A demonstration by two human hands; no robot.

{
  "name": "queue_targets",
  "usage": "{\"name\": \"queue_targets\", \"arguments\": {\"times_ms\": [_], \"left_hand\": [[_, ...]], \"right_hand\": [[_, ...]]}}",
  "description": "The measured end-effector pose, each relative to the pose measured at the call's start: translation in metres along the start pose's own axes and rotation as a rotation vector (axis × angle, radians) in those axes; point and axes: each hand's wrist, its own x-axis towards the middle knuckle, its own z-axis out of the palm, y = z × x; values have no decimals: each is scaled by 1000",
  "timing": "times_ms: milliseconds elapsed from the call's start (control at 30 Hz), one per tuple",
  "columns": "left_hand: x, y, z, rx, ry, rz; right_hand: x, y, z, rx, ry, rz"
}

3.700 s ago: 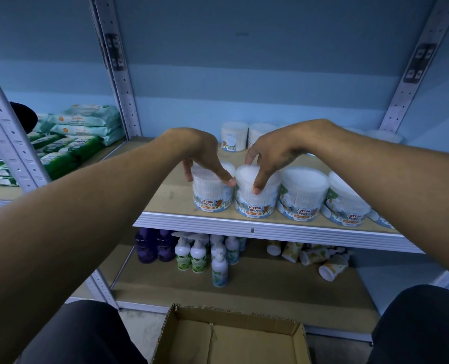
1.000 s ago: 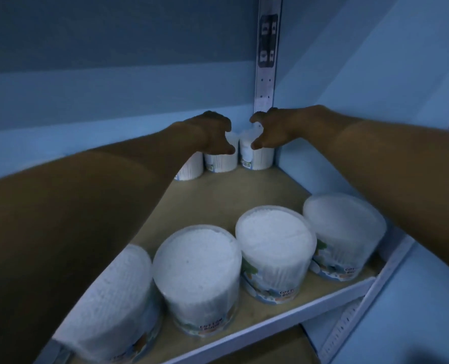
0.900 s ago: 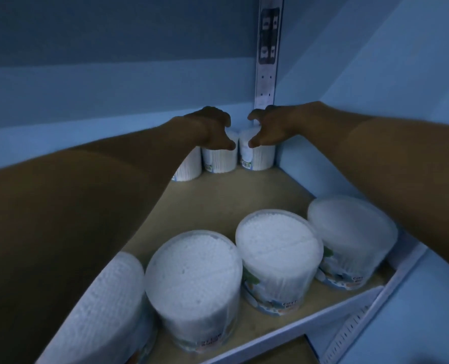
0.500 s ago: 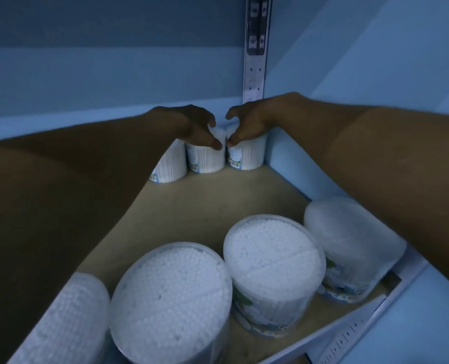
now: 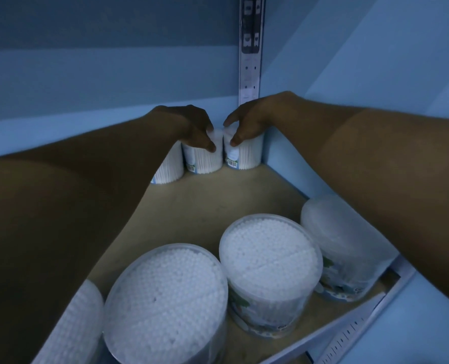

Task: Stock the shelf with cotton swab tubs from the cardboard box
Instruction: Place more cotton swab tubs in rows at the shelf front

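A pale blue back wall and a tan shelf board [image 5: 218, 200] filled the view, with a slotted metal upright [image 5: 251, 48] rising in the far corner. At the back left, a tub of cotton swabs [image 5: 168, 169] stood half behind the left forearm. Just right of it the left hand [image 5: 189, 127] curled its fingers over the top of the second back tub [image 5: 205, 161], thumb low on the side. The right hand [image 5: 249, 122] gripped the corner tub [image 5: 244, 156] the same way, and the two tubs stood touching or nearly so. To do this well, I judged each tub should be pushed squarely to the wall and pressed flat before the fingers let go, labels turned out. Four more tubs made the front row [image 5: 268, 269], the leftmost and rightmost cut off by arms. The cardboard box was out of view. The fingertips behind the tubs were hidden, and dim light blurred the labels.
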Motion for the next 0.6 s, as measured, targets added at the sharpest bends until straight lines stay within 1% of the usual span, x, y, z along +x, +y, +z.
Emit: {"name": "queue_targets", "arguments": {"times_ms": [333, 600], "left_hand": [[-8, 6, -5, 17, -27, 3], [-27, 15, -5, 68, -31, 27]], "right_hand": [[-18, -1, -11, 86, -48, -16], [-47, -3, -11, 44, -68, -27]]}}
